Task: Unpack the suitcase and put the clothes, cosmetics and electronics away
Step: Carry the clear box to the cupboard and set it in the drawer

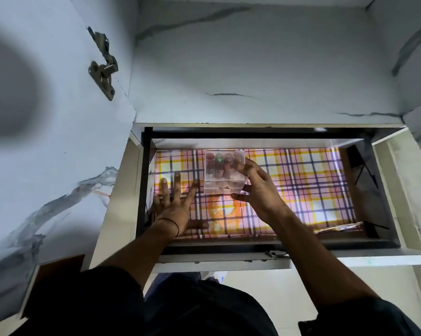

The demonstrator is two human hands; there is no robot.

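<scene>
A clear plastic box [222, 170] with several small bottles inside is held over the pulled-out drawer [364, 246]. My right hand [258, 190] grips the box from its right side, fingers curled round its edge. The drawer floor carries a pink, yellow and dark plaid liner [301, 185]. My left hand [178, 202] lies flat on the liner at the drawer's left, fingers spread, just left of the box. Whether the box touches the liner I cannot tell.
The drawer sits inside a white marble-patterned wardrobe; an open shelf [253, 69] lies above it. The left door [47, 117] stands open with a metal hinge [102, 69]. A small latch [276, 255] sits on the drawer's front rail. The right half of the liner is bare.
</scene>
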